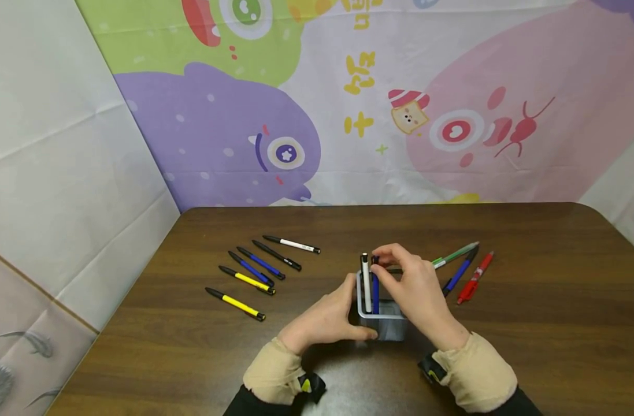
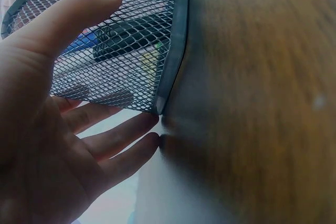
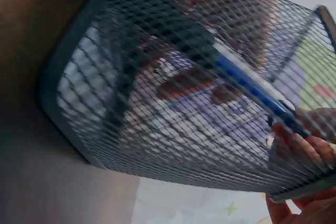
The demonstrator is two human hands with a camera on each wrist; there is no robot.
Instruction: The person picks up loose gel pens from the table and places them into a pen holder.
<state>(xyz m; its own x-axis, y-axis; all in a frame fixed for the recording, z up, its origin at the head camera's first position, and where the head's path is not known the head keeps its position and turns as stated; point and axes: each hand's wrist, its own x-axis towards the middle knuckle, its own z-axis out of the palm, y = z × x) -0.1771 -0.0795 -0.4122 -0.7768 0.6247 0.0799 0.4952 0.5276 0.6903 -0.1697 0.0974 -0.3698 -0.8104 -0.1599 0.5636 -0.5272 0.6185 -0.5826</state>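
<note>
A metal mesh pen holder [image 1: 392, 330] stands upright on the table, its mesh filling much of both wrist views. My left hand [image 1: 322, 319] grips it from the left, thumb [image 2: 86, 11] on the near side and fingers round the far side. Inside, a white pen [image 1: 366, 283] with black ends leans near the left wall. Beside it is a blue pen [image 1: 375, 297], also seen through the mesh [image 3: 244, 80] in the right wrist view. My right hand [image 1: 419, 286] pinches the top of that blue pen between thumb and fingertips, above the rim.
On the left lie two yellow pens [image 1: 238, 304], two blue pens [image 1: 259, 263], a black pen [image 1: 277, 255] and a white pen [image 1: 293, 244]. Right of the holder are a green and white pen [image 1: 456, 254], another blue pen [image 1: 459, 271] and a red pen [image 1: 475, 278]. A cartoon cloth hangs behind.
</note>
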